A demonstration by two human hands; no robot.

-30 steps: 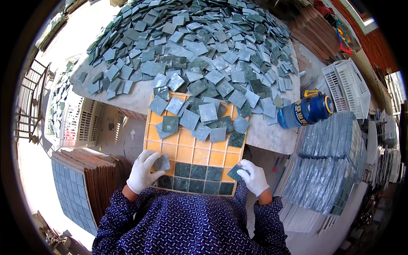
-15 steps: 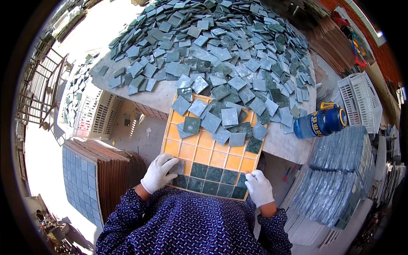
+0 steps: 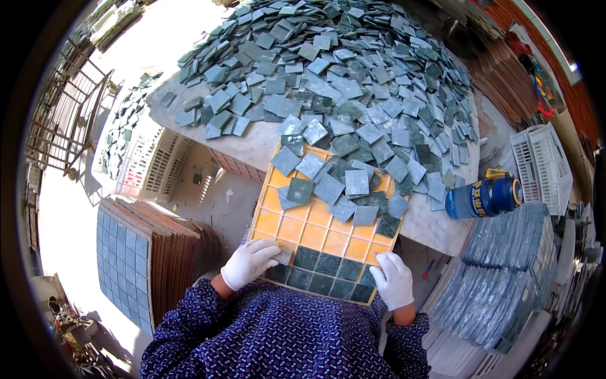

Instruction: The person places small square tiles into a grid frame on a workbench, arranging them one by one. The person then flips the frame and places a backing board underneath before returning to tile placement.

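My left hand [image 3: 251, 262], in a white glove, pinches a grey square stone tile [image 3: 283, 255] at the left end of the second row of an orange grid tray [image 3: 297, 228]. The tray leans from the table edge toward my body. In its two nearest rows lie dark green tiles [image 3: 328, 263], set side by side in the cells. My right hand [image 3: 392, 281], also gloved, is closed at the tray's right edge, its fingertips beside the end tile [image 3: 368, 276]. Loose tiles [image 3: 356, 182] overlap across the tray's far part, covering the cells there.
A large heap of loose tiles [image 3: 334, 82] covers the table [image 3: 435, 227]. A blue bottle [image 3: 483, 198] lies at its right edge. Tile-faced stacks stand on the left [image 3: 123, 262] and right [image 3: 489, 290]. White crates stand at left [image 3: 154, 165] and right [image 3: 541, 167].
The whole scene has shifted slightly right and down in view. My left hand keeps its tile at the row's left end, and my right hand stays at the tray's right edge.
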